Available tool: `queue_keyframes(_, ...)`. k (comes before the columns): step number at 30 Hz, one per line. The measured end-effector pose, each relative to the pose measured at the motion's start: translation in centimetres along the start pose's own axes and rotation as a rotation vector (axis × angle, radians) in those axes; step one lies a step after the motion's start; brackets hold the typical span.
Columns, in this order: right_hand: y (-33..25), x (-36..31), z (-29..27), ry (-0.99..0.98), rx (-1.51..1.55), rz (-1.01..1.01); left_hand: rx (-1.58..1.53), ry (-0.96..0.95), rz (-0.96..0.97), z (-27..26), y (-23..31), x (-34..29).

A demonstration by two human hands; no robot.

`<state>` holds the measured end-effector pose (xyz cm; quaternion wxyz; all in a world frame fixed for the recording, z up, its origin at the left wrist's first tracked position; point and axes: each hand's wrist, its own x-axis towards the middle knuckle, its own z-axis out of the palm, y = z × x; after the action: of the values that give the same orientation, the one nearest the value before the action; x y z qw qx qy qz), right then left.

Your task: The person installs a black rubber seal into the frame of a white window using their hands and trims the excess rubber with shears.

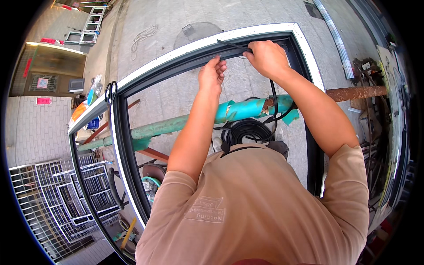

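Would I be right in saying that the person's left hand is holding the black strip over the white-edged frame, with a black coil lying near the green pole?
Not quite: the head view shows the right hand holding the black strip over the white-edged frame; the black coil does lie near the green pole.

Pale grey concrete floor (pixel 260 14) spreads across the upper view, crossed by faint joint lines, with a round cover (pixel 194 36) set into it and a loose pale rope (pixel 142 39) nearby. At far left, a grey surface in a brick pattern (pixel 42 137) may be wall or paving; white metal grilles (pixel 33 194) lean or lie below it. Upper left lies a ladder-like metal frame (pixel 94 22). A long silvery tube (pixel 336 42) stretches at upper right, near jumbled scrap (pixel 367 115). Bright, diffuse light covers everything.
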<state>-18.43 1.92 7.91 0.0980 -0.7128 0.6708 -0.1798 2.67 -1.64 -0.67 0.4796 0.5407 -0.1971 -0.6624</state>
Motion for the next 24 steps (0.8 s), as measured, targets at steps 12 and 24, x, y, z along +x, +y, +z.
queue_keyframes(12,0.6,0.2,0.5,0.019,0.010,-0.018,0.024,-0.024,-0.008,2.4,-1.2,-1.0)
queue_keyframes(24,0.9,0.4,0.5,-0.025,-0.004,-0.004,0.032,-0.221,-0.027,5.8,-3.1,-1.6)
